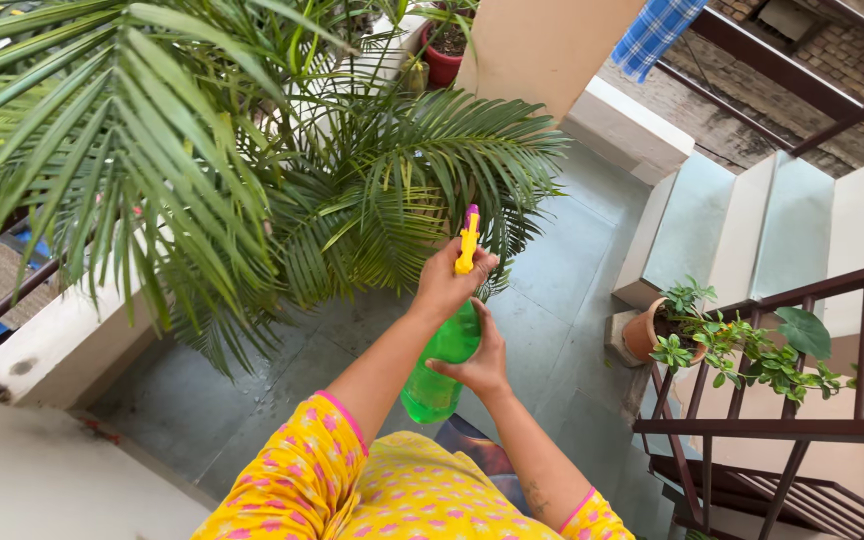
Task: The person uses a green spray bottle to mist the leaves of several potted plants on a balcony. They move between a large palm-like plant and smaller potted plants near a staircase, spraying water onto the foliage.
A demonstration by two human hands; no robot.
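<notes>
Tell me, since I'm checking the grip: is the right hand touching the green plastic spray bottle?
Touching. The head view shows the right hand cupped against the green plastic spray bottle, fingers on its side.

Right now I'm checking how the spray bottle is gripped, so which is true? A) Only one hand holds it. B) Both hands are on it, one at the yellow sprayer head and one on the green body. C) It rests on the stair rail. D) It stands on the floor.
B: the left hand wraps the yellow sprayer head of the green spray bottle, while the right hand supports its body.
</notes>
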